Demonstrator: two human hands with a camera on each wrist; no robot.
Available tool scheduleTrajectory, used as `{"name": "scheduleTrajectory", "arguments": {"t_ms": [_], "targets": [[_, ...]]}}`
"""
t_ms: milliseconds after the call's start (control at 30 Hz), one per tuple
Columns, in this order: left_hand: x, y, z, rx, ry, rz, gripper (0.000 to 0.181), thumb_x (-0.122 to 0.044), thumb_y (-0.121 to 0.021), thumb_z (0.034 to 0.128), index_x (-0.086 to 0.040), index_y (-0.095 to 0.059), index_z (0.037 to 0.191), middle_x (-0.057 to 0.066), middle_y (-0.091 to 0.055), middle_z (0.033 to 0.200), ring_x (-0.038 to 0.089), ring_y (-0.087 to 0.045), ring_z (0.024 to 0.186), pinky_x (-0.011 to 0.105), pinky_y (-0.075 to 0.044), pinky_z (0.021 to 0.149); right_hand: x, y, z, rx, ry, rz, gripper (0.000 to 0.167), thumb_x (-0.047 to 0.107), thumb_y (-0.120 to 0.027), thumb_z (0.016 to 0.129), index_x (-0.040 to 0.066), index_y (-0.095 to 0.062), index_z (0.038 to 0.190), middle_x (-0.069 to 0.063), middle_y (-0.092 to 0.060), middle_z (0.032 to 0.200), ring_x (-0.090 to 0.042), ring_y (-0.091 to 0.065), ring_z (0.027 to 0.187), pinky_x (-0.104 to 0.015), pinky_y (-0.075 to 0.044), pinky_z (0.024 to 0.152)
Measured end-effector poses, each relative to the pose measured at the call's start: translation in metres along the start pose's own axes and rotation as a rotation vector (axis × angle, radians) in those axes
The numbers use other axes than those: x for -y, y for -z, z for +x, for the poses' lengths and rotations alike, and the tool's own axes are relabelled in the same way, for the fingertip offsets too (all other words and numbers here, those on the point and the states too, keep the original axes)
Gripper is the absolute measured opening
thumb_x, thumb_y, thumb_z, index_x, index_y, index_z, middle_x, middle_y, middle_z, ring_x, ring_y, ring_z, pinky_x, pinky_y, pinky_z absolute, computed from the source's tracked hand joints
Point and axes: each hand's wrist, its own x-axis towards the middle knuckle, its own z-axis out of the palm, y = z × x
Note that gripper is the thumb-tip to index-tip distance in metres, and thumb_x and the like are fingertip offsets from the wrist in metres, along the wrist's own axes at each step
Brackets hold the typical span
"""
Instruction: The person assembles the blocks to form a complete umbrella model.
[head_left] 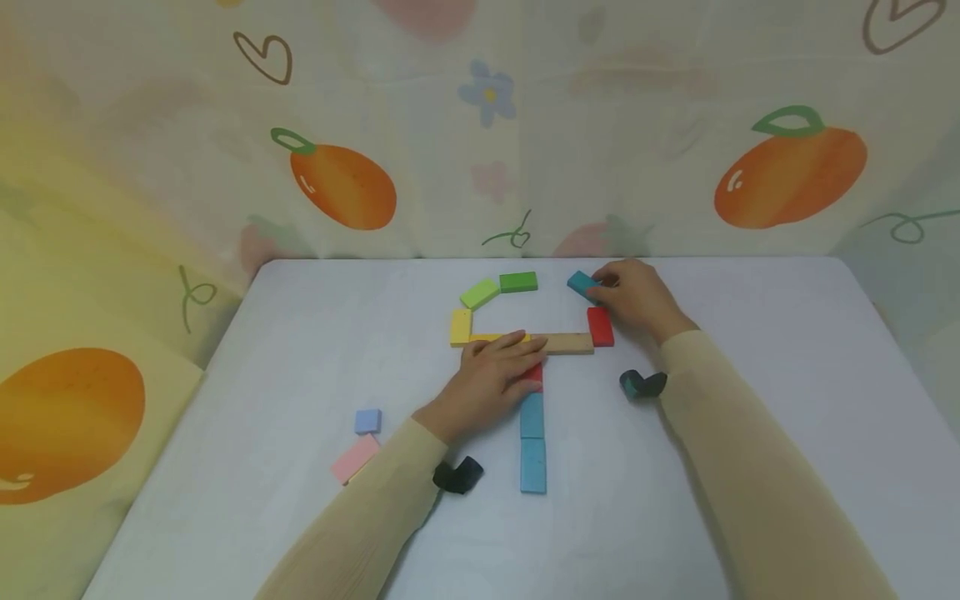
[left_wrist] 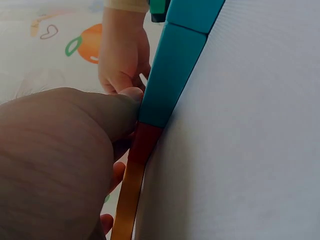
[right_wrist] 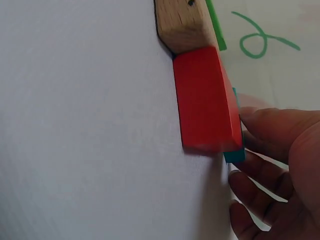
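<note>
White table [head_left: 780,400] — fruit-print backdrop [head_left: 600,183]

This looks like a screened-off table corner for play or craft, though whether it stands in a home, a classroom or a studio cannot be told. Printed cloth [head_left: 555,158] closes in the back and sides with cartoon oranges [head_left: 343,187], hearts [head_left: 264,57] and a blue flower [head_left: 489,93], a cheerful, childlike pattern. Within it is a plain white table [head_left: 615,500], where small coloured blocks [head_left: 533,465], much like toys, lie in a pattern.
</note>
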Motion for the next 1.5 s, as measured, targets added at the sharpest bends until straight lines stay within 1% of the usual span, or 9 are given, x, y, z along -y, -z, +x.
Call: {"name": "scheduleTrajectory", "arguments": {"t_ms": [167, 500, 967, 1167, 1500], "targets": [[0.0, 0.0, 0.001, -0.003, -0.004, 0.0, 0.059, -0.044, -0.063, 0.1111, -0.026, -0.049, 0.166, -0.016, -0.037, 0.171, 0.01, -0.018, 0.162, 0.055, -0.02, 0.123, 0.003, -0.004, 0.003, 0.0, 0.009, -0.008, 0.038, 0.019, -0.073, 0.105, -0.005, -0.071, 0.134, -0.023, -0.071, 0.121, -0.039, -0.063, 0.114, -0.055, -0.05, 0.103], [0.0, 0.0, 0.0, -0.008, -0.004, 0.007, 0.059, -0.044, -0.064, 0.1112, -0.025, -0.05, 0.165, -0.015, -0.038, 0.171, 0.01, -0.019, 0.162, 0.056, -0.021, 0.121, 0.009, -0.01, 0.005, 0.023, -0.005, -0.014, 0.039, 0.018, -0.073, 0.105, -0.004, -0.069, 0.137, -0.023, -0.069, 0.124, -0.04, -0.061, 0.116, -0.055, -0.05, 0.104], [-0.002, 0.001, 0.0, -0.004, 0.005, 0.003, 0.059, -0.045, -0.064, 0.111, -0.026, -0.05, 0.166, -0.016, -0.038, 0.171, 0.011, -0.018, 0.162, 0.057, -0.02, 0.122, 0.009, -0.011, 0.004, 0.019, -0.003, -0.031, 0.037, 0.018, -0.074, 0.105, -0.003, -0.07, 0.135, -0.022, -0.069, 0.123, -0.039, -0.062, 0.117, -0.055, -0.049, 0.105], [-0.004, 0.002, 0.0, -0.002, 0.007, 0.003, 0.059, -0.043, -0.064, 0.1112, -0.025, -0.05, 0.165, -0.015, -0.039, 0.171, 0.012, -0.019, 0.162, 0.055, -0.02, 0.122, 0.009, -0.012, 0.002, 0.023, -0.019, -0.016, 0.037, 0.018, -0.073, 0.106, -0.003, -0.07, 0.136, -0.022, -0.068, 0.126, -0.039, -0.061, 0.118, -0.054, -0.05, 0.106], [-0.003, 0.001, 0.0, 0.004, 0.014, 0.005, 0.059, -0.044, -0.064, 0.1113, -0.025, -0.05, 0.165, -0.015, -0.038, 0.171, 0.012, -0.019, 0.162, 0.055, -0.02, 0.122, 0.007, -0.013, 0.001, 0.036, -0.024, 0.0, 0.037, 0.019, -0.073, 0.106, -0.002, -0.069, 0.136, -0.021, -0.067, 0.128, -0.039, -0.061, 0.119, -0.053, -0.051, 0.106]]}}
